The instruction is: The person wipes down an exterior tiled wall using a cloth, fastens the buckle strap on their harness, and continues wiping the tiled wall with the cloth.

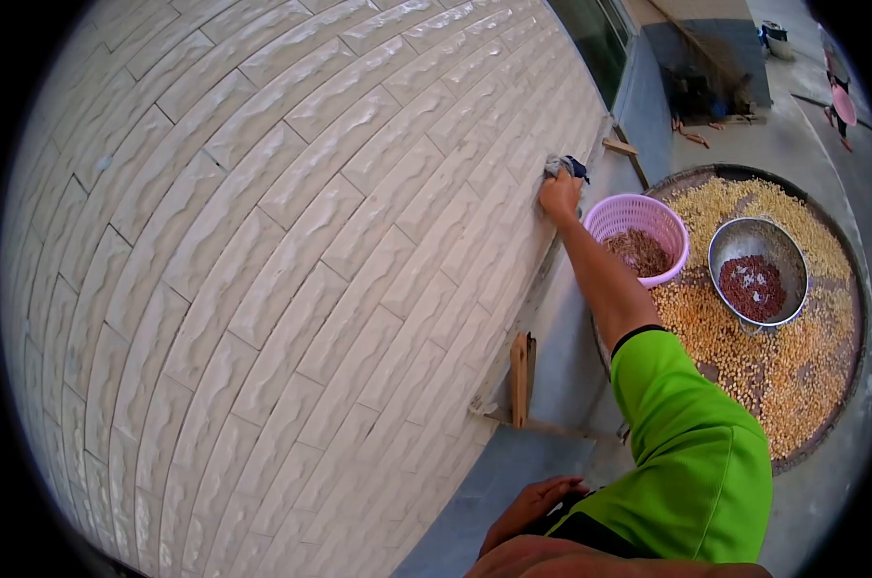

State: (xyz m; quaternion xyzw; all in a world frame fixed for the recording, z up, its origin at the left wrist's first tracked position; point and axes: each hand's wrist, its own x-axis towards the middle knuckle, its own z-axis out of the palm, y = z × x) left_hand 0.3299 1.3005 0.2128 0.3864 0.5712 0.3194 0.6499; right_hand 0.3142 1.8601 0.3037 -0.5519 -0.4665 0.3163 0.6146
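My right hand [558, 197], at the end of an outstretched arm in a bright green sleeve, is closed on a bunched grey and dark blue cloth [565, 169]. It presses the cloth to the far edge of a cream, brick-patterned tiled wall [359, 241]. Low in the view, my left hand [535, 508] lies close to my body with its fingers stretched out, partly in shadow. Nothing shows in it. Just right of my right forearm stands a pink plastic basket [682, 252] with brown, dry-looking bits inside.
A wide round tray [855, 361] on the right holds yellow kernels, the basket and a metal bowl [785, 252] of dark red beans. A wooden piece [521, 380] stands by the wall's foot. Farther back are a window [595, 43] and a person [841, 96] carrying something pink.
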